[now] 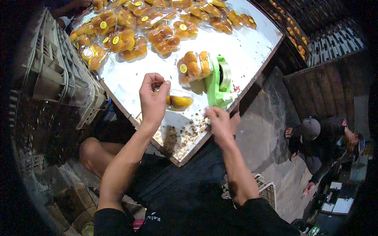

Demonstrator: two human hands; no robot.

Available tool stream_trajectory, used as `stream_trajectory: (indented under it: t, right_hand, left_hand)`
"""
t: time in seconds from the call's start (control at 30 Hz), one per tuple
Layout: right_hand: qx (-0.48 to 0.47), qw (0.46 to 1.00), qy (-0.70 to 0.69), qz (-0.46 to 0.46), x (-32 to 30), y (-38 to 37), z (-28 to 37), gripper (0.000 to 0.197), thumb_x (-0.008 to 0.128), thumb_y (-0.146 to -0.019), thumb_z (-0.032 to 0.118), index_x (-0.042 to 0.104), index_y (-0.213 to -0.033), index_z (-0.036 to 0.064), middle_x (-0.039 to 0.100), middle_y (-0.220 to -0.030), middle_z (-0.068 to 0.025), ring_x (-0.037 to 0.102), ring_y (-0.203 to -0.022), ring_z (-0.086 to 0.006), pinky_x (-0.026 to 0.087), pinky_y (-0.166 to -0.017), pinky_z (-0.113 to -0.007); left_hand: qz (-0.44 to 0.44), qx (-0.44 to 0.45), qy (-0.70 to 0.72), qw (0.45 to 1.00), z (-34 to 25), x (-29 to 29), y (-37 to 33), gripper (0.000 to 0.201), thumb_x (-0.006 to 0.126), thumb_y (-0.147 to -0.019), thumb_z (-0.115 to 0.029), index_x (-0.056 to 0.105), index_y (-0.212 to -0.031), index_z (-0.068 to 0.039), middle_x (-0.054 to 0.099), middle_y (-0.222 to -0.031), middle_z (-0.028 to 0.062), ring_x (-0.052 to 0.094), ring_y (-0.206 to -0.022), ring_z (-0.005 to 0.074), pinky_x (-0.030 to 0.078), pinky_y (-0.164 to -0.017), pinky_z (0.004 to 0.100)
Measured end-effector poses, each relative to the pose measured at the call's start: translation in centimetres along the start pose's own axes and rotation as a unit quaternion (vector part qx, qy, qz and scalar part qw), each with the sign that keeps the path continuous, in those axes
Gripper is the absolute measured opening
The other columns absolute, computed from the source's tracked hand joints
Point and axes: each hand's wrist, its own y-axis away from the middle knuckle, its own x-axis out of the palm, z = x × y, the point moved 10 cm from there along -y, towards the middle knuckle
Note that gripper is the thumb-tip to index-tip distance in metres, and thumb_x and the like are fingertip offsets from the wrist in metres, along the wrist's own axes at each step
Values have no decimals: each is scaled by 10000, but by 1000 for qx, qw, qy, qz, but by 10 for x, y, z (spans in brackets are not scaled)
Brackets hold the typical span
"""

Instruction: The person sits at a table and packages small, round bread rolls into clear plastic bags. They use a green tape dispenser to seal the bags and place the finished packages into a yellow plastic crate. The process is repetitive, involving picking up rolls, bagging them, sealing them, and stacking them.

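Note:
My left hand is closed in a pinch at the end of a clear plastic bag of bread rolls, low over the white table; its fingers partly cover the bag. My right hand, slightly blurred, has its fingers drawn together at the table's near right edge. Whether anything small sits between those fingertips I cannot make out. Just beyond it stands a green tape dispenser with a roll of tape. Against the dispenser's left side leans another bag of rolls with a round yellow sticker.
Many bagged rolls with yellow stickers cover the table's far part. Brown crumbs dot the white tabletop at its near corner. Stacked plastic crates flank the left side. A person crouches on the floor at right, near racks of buns.

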Motion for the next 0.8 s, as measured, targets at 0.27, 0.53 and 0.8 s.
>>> stream_trajectory:
  t: [0.27,0.53,0.8]
  right_hand:
    - [-193,971,-140,27,70,12,100,209,584,-875,106,622,-1059,15,574,-1057,-116,541,-991,-211,420,-903,-353]
    - [46,919,-231,315,134,10,81,457,600,-880,351,441,-1196,62,542,-1053,-91,498,-1020,-177,395,-913,-308]
    - [-153,967,-83,185,115,-42,126,244,553,-940,167,558,-1136,22,571,-1084,-108,566,-972,-206,459,-873,-332]
  left_hand:
    - [-33,72,-68,995,-35,-7,17,183,614,-806,0,458,-900,-21,494,-813,41,497,-776,125,447,-727,282]
    - [-40,82,88,992,-59,-43,-2,293,611,-834,18,402,-1030,-44,469,-903,23,495,-815,104,458,-746,255]
    - [51,-142,179,972,25,-24,-33,542,678,-794,-39,445,-1279,23,575,-1193,123,588,-1070,197,483,-920,339]
